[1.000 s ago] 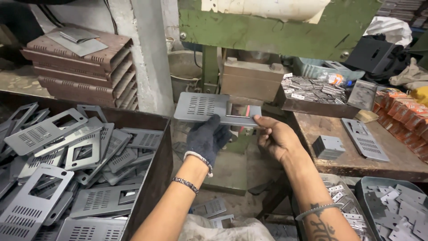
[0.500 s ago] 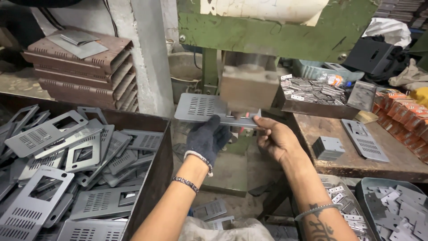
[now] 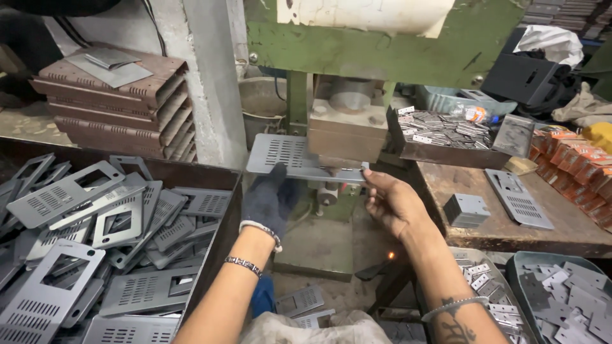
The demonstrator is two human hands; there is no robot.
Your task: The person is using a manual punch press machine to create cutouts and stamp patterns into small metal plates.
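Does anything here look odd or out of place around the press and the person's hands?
Only the left hand is gloved; the bare right hand pinches the slotted metal plate right at the press block. A few plates lie loose on the floor by the person's knees instead of in the bin.

Metal plate [image 3: 287,156] partly hidden under press block [image 3: 347,130].

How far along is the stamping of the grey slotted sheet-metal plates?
Done: hard to tell; small punched metal pieces fill the tray beside the green press. In hand: gloved left hand and bare right hand hold one grey slotted metal plate under the ram block. Left: the bin of plates looks full.
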